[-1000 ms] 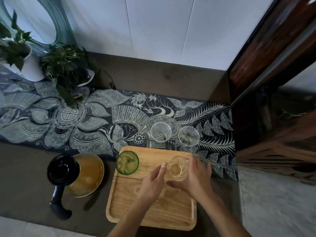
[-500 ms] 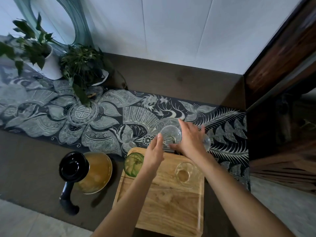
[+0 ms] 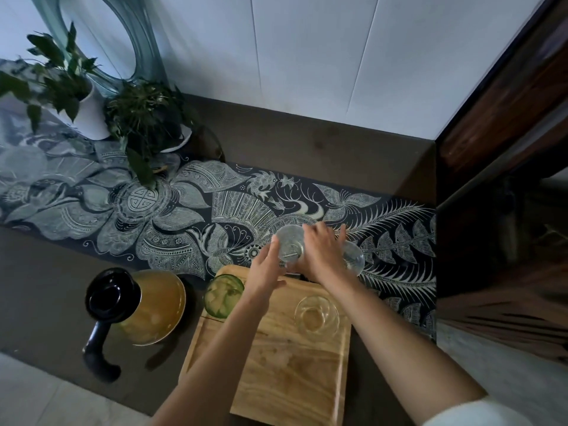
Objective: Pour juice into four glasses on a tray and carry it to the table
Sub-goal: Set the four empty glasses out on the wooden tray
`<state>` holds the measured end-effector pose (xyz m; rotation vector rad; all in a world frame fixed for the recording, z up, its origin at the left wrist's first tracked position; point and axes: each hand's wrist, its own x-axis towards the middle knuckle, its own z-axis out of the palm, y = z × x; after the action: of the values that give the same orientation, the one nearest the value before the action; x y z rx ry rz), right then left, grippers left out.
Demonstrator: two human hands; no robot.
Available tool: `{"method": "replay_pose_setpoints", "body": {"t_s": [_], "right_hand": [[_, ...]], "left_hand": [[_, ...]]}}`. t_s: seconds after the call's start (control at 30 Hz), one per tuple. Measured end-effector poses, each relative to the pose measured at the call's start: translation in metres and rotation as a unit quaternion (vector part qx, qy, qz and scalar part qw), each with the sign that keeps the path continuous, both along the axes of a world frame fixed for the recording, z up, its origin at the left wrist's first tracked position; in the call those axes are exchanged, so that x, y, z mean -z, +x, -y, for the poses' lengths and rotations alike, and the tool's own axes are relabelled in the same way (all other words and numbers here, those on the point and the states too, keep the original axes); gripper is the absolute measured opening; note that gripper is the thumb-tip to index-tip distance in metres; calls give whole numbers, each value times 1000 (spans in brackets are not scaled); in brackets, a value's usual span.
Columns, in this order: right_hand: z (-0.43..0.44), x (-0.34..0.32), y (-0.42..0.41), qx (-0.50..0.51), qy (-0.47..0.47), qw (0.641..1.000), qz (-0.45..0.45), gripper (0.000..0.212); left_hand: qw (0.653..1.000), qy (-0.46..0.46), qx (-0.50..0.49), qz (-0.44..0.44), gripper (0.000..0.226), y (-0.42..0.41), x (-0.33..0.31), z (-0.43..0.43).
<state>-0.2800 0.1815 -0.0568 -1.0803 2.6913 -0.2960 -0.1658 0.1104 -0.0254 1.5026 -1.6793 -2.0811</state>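
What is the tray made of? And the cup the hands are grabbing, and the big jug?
The tray looks like pale wood with a smooth finish: you can see grain lines. The cup between the left hand and right hand seems to be clear glass, since the patterned cloth shows through. The jug looks like see-through glass or plastic, with a shiny black lid and handle, probably plastic.
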Motion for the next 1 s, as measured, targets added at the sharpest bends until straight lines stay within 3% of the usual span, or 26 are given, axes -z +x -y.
{"method": "replay_pose_setpoints", "body": {"t_s": [0.1,0.33,0.5,0.63,0.77,1.0], "right_hand": [[-6,-13,6,27,-79,996,18,130],[-16,-67,41,28,-216,975,41,101],[-24,-101,98,31,-261,963,59,105],[-28,-109,150,24,-277,959,59,101],[-33,-101,200,22,-267,961,71,98],[-29,-75,255,33,-204,973,102,103]], "left_hand": [[998,-27,-34,-35,48,9,-9,2],[990,-86,-29,-109,42,57,-47,10],[983,-113,-27,-142,54,114,-62,14],[980,-100,-17,-170,53,167,-69,15],[984,-88,-23,-154,65,220,-61,20],[992,-61,1,-109,56,276,-22,24]]}}
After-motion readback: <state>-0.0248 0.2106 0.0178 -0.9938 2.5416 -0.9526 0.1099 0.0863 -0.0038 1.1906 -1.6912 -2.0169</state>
